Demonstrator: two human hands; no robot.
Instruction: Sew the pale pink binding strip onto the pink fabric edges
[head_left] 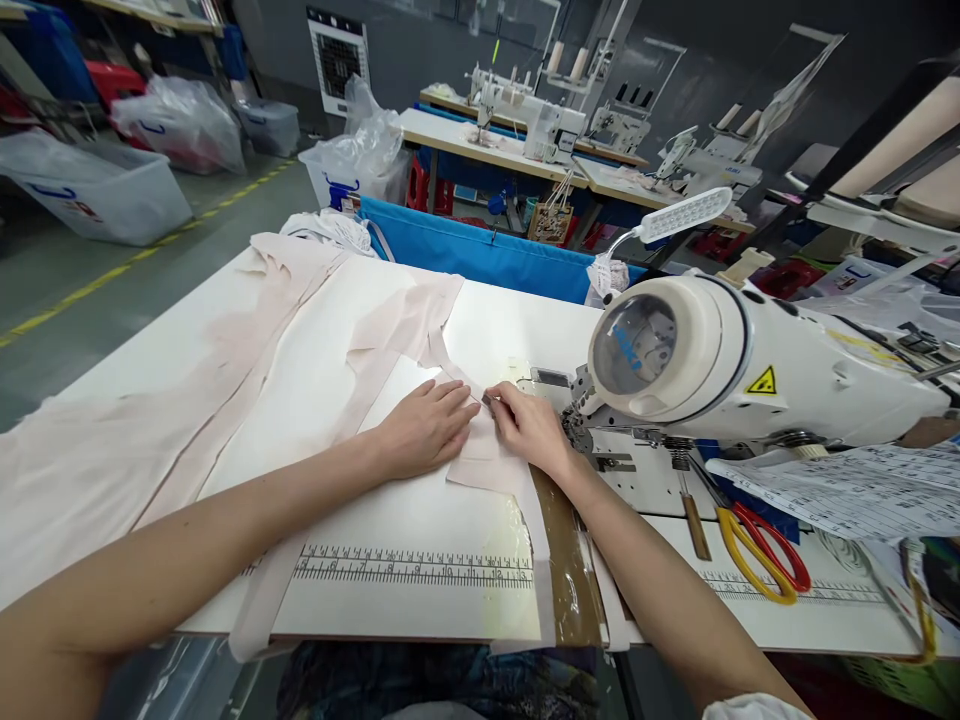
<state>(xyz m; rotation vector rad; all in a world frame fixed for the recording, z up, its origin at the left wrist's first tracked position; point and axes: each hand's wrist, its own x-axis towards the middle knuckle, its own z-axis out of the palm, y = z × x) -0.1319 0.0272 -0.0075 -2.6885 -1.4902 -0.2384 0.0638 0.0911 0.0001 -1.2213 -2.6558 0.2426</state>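
Observation:
My left hand (pixel 425 428) lies flat on the white table, its fingers spread over the edge of a pale pink fabric piece (pixel 405 310). Just to its right, my right hand (pixel 529 425) is closed in a pinch on a small dark metal piece (pixel 487 399), whose kind I cannot make out. This piece sits against the pink fabric between the two hands. More of the fabric (pixel 487 465) hangs down below my fingers, and a strip runs toward the table's front edge. Right beside my right hand is the needle area of a white sewing machine (pixel 675 350).
Larger pink fabric panels (pixel 112 440) cover the table's left side. A printed ruler (pixel 420 572) runs along the front. Scissors with red and yellow handles (pixel 761 555), a wooden-handled tool (pixel 696 525) and printed paper sheets (pixel 847 490) are at the right. A blue cloth trough (pixel 480 245) borders the back.

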